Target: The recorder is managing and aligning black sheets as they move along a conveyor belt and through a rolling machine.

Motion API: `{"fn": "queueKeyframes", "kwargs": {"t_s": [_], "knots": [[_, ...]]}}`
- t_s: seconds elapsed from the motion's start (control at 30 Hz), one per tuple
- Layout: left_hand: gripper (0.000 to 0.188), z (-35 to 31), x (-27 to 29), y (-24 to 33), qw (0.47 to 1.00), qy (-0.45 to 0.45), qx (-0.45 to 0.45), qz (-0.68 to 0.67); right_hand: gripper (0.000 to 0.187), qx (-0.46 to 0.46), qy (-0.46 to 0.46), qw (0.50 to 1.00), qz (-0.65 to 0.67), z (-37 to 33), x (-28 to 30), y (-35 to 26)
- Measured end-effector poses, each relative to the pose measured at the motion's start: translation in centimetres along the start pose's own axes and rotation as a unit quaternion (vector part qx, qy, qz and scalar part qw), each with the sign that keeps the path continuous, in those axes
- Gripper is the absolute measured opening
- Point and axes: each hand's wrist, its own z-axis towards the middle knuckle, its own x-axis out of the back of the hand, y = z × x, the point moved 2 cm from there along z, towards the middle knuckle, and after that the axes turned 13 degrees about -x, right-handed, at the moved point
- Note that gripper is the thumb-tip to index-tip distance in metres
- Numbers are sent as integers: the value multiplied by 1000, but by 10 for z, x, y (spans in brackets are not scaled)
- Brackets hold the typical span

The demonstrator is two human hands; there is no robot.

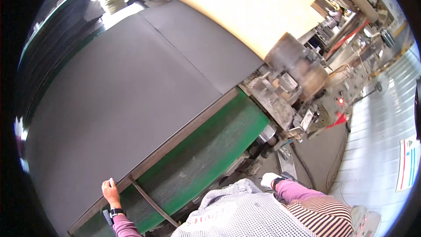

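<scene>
A broad dark grey sheet lies across the left and middle, with a thin seam crossing its far part. At its near edge is my left hand, bare, its fingers curled in at the sheet's border. A dark wristband circles that wrist. My right hand looks white, as if gloved, and is held low beside my body, near the machine's side. Its fingers are too indistinct to read, and nothing can be made out in it. A green belt runs below the sheet's near edge.
A large pale yellow sheet curves over a roller at the back. Worn machinery and a control panel with a red light stand to the right. A curved bar crosses the green belt. Beside a corrugated wall, a cable lies on the floor.
</scene>
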Motion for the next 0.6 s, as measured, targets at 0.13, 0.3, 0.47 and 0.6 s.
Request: {"fn": "queueKeyframes", "kwargs": {"t_s": [0.13,0.3,0.47,0.6], "knots": [[31,10,-14,78,999,-11,-34,16,34,74,-15,995,-70,0,-1,-17],[35,33,-38,163,995,10,-90,36,35,19,-22,999,16,2,-5,-25],[43,60,-64,237,992,11,-117,55,31,107,-13,992,-59,8,-15,-22],[49,80,-83,295,988,-1,-145,52,31,34,-25,999,29,10,-21,-13]]}}
